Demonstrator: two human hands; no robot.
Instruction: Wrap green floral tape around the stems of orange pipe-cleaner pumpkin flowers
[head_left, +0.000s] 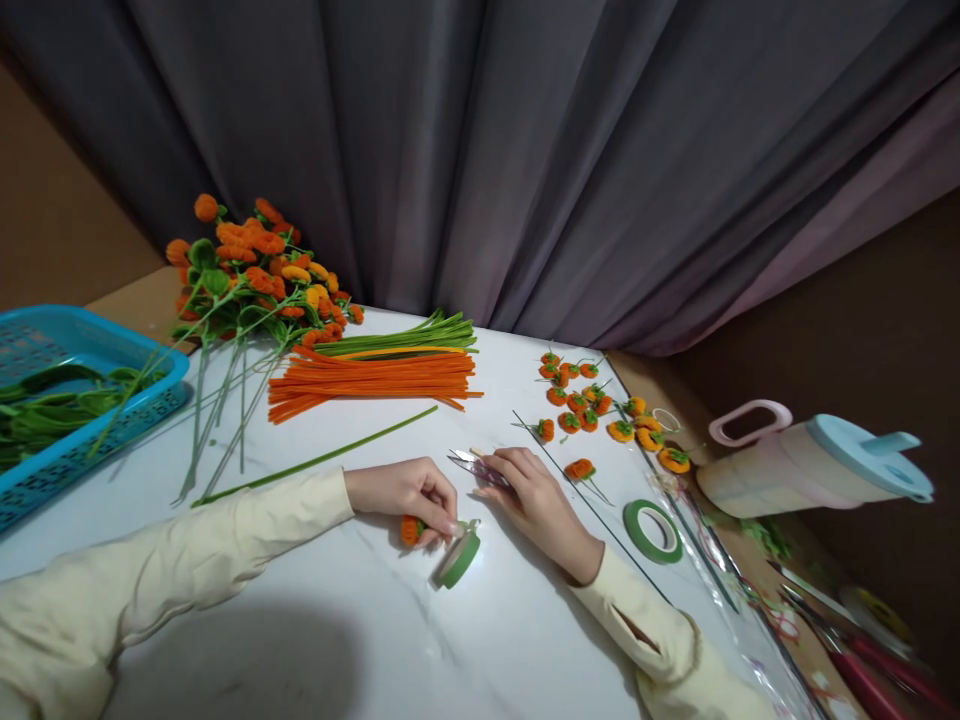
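Observation:
My left hand (429,503) is closed in a pinch around a small orange pipe-cleaner flower (409,531), whose head sticks out below the fingers. Right beside those fingertips is a roll of green floral tape (459,558), standing on edge; whether the fingers also grip its loose end is hard to see. My right hand (529,500) is wrapped round a small pair of scissors (480,466), blades pointing left toward the other hand. Fingers cover most of the scissor handles. A single green pipe cleaner (322,455) lies beyond my left forearm.
Orange pipe cleaners (375,375) and green ones (420,332) lie in bundles at the back, beside a flower bunch (255,260). A blue basket (180,372) stands left. Flower heads (577,402), another tape roll (653,532), a tumbler (795,470) and red-handled pliers (862,680) are right.

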